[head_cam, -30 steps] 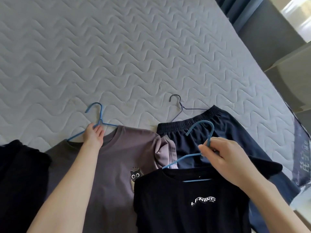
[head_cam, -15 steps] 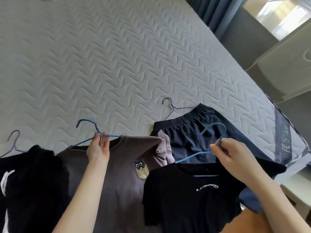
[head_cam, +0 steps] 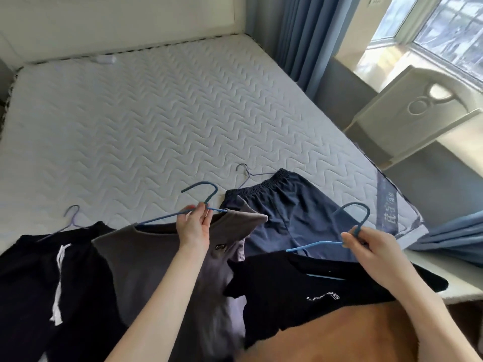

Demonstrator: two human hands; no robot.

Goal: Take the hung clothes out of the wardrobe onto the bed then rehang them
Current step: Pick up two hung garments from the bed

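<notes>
While both arms reach forward over the near edge of the bed [head_cam: 156,121], the right hand [head_cam: 371,246] pinches the neck of a blue hanger [head_cam: 350,218] between thumb and fingers [head_cam: 349,237], its hook curving up and away toward the window side. On that hanger is a black T-shirt [head_cam: 300,291] with a white chest logo, its body running back toward the person. Something brown, blurred and closest to the camera, covers its lower part.

Left of it, the left hand [head_cam: 194,226] closes its fingers [head_cam: 202,214] on the neck of a second blue hanger [head_cam: 201,192], hook pointing away and open to the left, one shoulder wire slanting down-left into the collar of a grey T-shirt [head_cam: 146,259]. This shirt's long axis also runs near to far, its right sleeve lying over navy shorts [head_cam: 300,205]. At far left lie black trousers [head_cam: 28,278] with a white drawstring on a pale purple hanger [head_cam: 72,218], just beside the grey shirt.

Beyond the hands, the navy shorts lie flat with waistband away and a thin dark hanger [head_cam: 247,173] poking out above. Farther on is bare quilted mattress, then the headboard [head_cam: 117,19]; blue curtains [head_cam: 300,35] and a pale carved panel [head_cam: 423,111] stand at right beneath the window [head_cam: 444,30].
</notes>
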